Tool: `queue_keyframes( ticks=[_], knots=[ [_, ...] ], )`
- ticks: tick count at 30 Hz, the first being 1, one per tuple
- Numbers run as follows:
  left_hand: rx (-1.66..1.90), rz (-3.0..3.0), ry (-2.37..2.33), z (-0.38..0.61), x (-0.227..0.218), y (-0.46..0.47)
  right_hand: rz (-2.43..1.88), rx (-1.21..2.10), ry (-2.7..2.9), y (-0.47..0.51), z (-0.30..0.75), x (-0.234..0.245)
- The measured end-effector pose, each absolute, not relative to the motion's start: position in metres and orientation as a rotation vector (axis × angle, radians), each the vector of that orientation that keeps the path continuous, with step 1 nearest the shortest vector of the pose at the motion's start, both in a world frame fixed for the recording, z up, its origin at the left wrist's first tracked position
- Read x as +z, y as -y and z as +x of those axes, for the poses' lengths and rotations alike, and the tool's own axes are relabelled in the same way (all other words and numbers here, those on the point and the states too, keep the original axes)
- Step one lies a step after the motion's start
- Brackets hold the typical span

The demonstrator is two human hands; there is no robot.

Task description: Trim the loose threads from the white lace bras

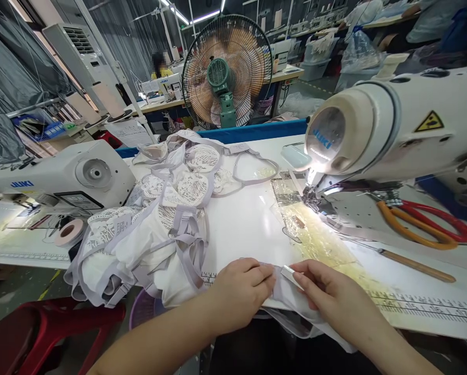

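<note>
One white table [241, 224] and a big sewing machine [405, 120]

A heap of white and grey bras [190, 187] lies on the left. One soft white garment [293, 301] sits at the table's front and hangs over its side. The left hand [243, 289] grips its grey edge with bent fingers. The right hand [329, 291] pinches a small white strip [291, 276] by that edge.
</note>
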State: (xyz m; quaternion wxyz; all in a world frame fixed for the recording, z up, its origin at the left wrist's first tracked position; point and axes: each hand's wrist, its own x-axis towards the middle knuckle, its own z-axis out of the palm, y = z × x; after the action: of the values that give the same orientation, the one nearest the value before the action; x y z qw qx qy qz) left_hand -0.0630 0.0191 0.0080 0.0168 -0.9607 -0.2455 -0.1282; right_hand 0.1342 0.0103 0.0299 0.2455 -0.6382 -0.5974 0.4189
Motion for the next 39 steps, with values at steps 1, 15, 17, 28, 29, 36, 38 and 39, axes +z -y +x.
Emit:
queue_keyframes(
  ticks=[1, 15, 17, 28, 29, 36, 38, 39],
  knots=[
    [-0.408, -2.991, 0.765, -0.0631, 0.0077, -0.0192, -1.751, 1.123, 1.628, -0.0102, 0.1339, 0.0301],
    [-0.420, -2.959, 0.783, -0.0646, 0.0036, -0.0192, -1.757, 1.018, 1.635, -0.0062, 0.1302, 0.0294],
    [-0.427, -2.952, 0.785, -0.0646, 0.0035, -0.0193, -1.764, 1.026, 1.634, -0.0068, 0.1303, 0.0295],
    [-0.467, -2.975, 0.793, -0.0637, 0.0087, -0.0193, -1.769, 1.028, 1.601, -0.0060, 0.1278, 0.0322],
    [-0.477, -2.978, 0.788, -0.0635, 0.0090, -0.0194, -1.768, 1.035, 1.597, -0.0059, 0.1276, 0.0325],
    [-0.481, -2.968, 0.779, -0.0633, 0.0075, -0.0189, -1.780, 1.060, 1.604, -0.0064, 0.1275, 0.0342],
    [-0.470, -2.975, 0.783, -0.0636, 0.0071, -0.0188, -1.770, 1.071, 1.615, -0.0064, 0.1283, 0.0329],
    [-0.470, -2.979, 0.787, -0.0638, 0.0069, -0.0188, -1.767, 1.075, 1.621, -0.0063, 0.1286, 0.0323]
  ],
)
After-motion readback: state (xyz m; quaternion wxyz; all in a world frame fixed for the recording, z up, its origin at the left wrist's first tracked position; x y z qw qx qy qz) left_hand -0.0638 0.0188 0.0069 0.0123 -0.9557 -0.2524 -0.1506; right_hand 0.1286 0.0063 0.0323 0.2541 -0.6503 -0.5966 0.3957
